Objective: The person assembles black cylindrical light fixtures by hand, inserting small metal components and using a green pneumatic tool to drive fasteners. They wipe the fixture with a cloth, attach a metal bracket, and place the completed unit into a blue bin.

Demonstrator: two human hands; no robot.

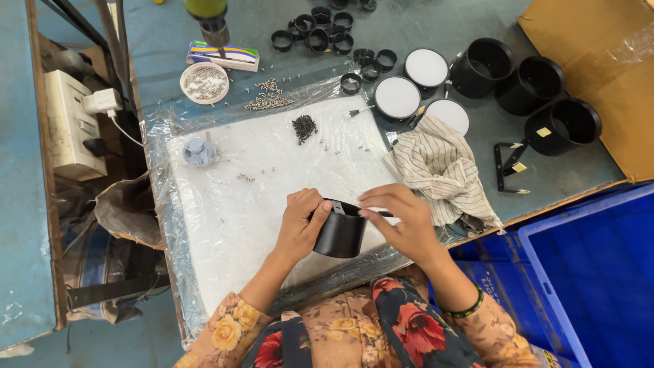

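Black cylindrical housing [340, 234]: lower centre of the frame, at the near edge of the white foam pad [231, 204], open end up and tilted slightly. Left hand [300, 225]: curled around the housing's left wall, thumb on its rim. Right hand [402, 221]: over the housing's right rim, fingers pinched narrow on a thin dark piece at the rim; which piece it is cannot be told.

Foam pad: wrapped in clear plastic, filling the middle of the frame; its centre is bare, with open room to the left of the hands. Grey round part [200, 151] near its upper left corner. Small heap of black screws [304, 127] near its upper edge.

Striped cloth [439, 170]: just right of the pad, close to the right hand, draping over the table edge.

Upper centre: white dish of screws [204, 82], loose silver screws [268, 95], black rings [320, 31].

Upper right: three white-faced discs [397, 97] and three black cups [531, 85], well apart from the hands, beside a cardboard sheet [606, 61].

Lower right: blue crate [599, 272], below the table edge.

Upper left: power strip [71, 123], beyond the table's left edge.
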